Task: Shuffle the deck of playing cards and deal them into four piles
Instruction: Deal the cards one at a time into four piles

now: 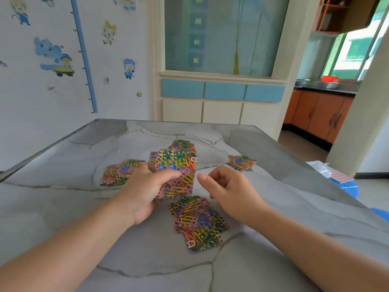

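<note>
Mid-deal: my left hand (145, 192) clamped the multicoloured paperclip-print card deck (176, 171); my empty right hand (229, 192), loosely curled, likely needed to draw the top card.

Four card piles lie on the table (63, 165): left pile (121, 171), right pile (242, 162), far pile (183, 144), near pile (197, 222). The deck (175, 173), held in the left hand (145, 192), sits between them and partly hides the far pile. The right hand (229, 192) is just right of the deck, not touching, above the near pile.
</note>
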Demonstrator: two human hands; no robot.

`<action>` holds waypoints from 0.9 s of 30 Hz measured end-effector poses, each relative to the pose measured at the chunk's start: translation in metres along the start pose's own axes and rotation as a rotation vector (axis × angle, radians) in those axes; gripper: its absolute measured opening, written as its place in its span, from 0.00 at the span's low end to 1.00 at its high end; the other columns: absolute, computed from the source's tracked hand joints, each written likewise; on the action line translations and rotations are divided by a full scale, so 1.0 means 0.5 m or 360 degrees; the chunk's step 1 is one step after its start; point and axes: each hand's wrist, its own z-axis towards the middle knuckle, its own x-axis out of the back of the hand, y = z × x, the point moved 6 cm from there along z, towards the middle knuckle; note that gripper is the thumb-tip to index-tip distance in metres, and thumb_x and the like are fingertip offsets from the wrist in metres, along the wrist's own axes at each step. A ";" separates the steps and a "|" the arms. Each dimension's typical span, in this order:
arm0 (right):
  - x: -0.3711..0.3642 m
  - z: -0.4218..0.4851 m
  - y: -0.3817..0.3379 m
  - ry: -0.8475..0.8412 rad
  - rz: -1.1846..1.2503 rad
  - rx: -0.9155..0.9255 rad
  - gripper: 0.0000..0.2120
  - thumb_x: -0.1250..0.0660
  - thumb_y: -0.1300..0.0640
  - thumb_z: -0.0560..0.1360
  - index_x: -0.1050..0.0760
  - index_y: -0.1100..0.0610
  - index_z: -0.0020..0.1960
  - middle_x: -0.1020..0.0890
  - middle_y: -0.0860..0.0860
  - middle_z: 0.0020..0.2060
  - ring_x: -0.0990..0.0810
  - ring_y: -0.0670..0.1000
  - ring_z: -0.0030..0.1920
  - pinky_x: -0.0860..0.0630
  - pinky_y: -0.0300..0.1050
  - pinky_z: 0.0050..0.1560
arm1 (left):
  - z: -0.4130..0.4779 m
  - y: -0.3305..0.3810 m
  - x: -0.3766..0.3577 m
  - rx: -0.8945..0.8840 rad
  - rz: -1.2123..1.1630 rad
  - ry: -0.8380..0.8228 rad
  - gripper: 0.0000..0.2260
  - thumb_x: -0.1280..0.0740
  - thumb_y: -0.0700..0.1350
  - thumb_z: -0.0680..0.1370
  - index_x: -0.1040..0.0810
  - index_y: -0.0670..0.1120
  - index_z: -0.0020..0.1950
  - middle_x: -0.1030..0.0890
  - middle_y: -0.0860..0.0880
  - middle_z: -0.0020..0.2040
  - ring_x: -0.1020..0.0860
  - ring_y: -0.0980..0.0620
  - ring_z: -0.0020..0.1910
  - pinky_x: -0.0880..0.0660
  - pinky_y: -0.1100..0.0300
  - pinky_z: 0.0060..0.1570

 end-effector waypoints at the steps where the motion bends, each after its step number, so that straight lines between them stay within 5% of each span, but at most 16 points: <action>1: -0.004 0.004 -0.007 0.0016 0.0050 0.0008 0.26 0.35 0.29 0.67 0.25 0.54 0.38 0.24 0.47 0.28 0.32 0.43 0.25 0.34 0.35 0.28 | -0.004 -0.001 -0.012 -0.0003 0.0013 -0.0063 0.07 0.31 0.33 0.74 0.15 0.39 0.48 0.14 0.38 0.45 0.15 0.43 0.40 0.20 0.56 0.34; 7: -0.021 0.022 0.000 -0.0010 -0.0008 -0.0012 0.21 0.34 0.47 0.79 0.32 0.62 0.36 0.32 0.49 0.23 0.36 0.46 0.23 0.37 0.42 0.26 | -0.010 -0.007 -0.028 0.0016 -0.0040 -0.0079 0.11 0.29 0.34 0.73 0.18 0.38 0.55 0.15 0.38 0.50 0.15 0.41 0.45 0.18 0.54 0.39; 10: 0.009 0.050 0.033 0.0010 -0.0163 -0.0085 0.19 0.36 0.49 0.81 0.28 0.58 0.35 0.29 0.45 0.21 0.34 0.43 0.22 0.37 0.40 0.26 | -0.001 -0.016 -0.012 0.0150 -0.0206 0.0031 0.11 0.32 0.38 0.76 0.20 0.35 0.57 0.15 0.37 0.50 0.15 0.42 0.42 0.18 0.53 0.37; 15: 0.154 0.145 0.111 0.0527 -0.0182 -0.0378 0.22 0.36 0.46 0.79 0.27 0.60 0.33 0.27 0.49 0.23 0.33 0.50 0.24 0.37 0.42 0.26 | 0.005 -0.022 -0.005 0.0263 -0.0410 -0.0010 0.13 0.40 0.38 0.78 0.22 0.34 0.58 0.16 0.37 0.53 0.15 0.42 0.43 0.17 0.52 0.35; 17: 0.191 0.167 0.154 0.0541 -0.0203 -0.0531 0.22 0.36 0.46 0.79 0.29 0.59 0.32 0.28 0.50 0.23 0.34 0.50 0.24 0.39 0.42 0.27 | 0.006 -0.024 -0.005 0.0272 -0.0441 -0.0042 0.14 0.41 0.37 0.78 0.23 0.34 0.59 0.16 0.36 0.54 0.15 0.41 0.45 0.17 0.51 0.36; 21: 0.194 0.161 0.232 0.0293 -0.1229 -0.0792 0.19 0.38 0.44 0.77 0.29 0.57 0.37 0.28 0.51 0.31 0.26 0.58 0.37 0.33 0.45 0.35 | 0.009 -0.025 0.001 0.0279 -0.0445 -0.0043 0.13 0.42 0.36 0.78 0.23 0.34 0.59 0.17 0.35 0.55 0.15 0.39 0.47 0.18 0.47 0.43; 27: 0.175 0.149 0.190 0.0514 -0.0930 -0.0407 0.20 0.39 0.46 0.77 0.29 0.57 0.31 0.24 0.52 0.28 0.24 0.59 0.34 0.35 0.43 0.29 | 0.014 -0.015 0.019 0.0150 -0.0110 0.0012 0.11 0.39 0.35 0.79 0.21 0.34 0.56 0.16 0.35 0.52 0.15 0.42 0.46 0.17 0.51 0.40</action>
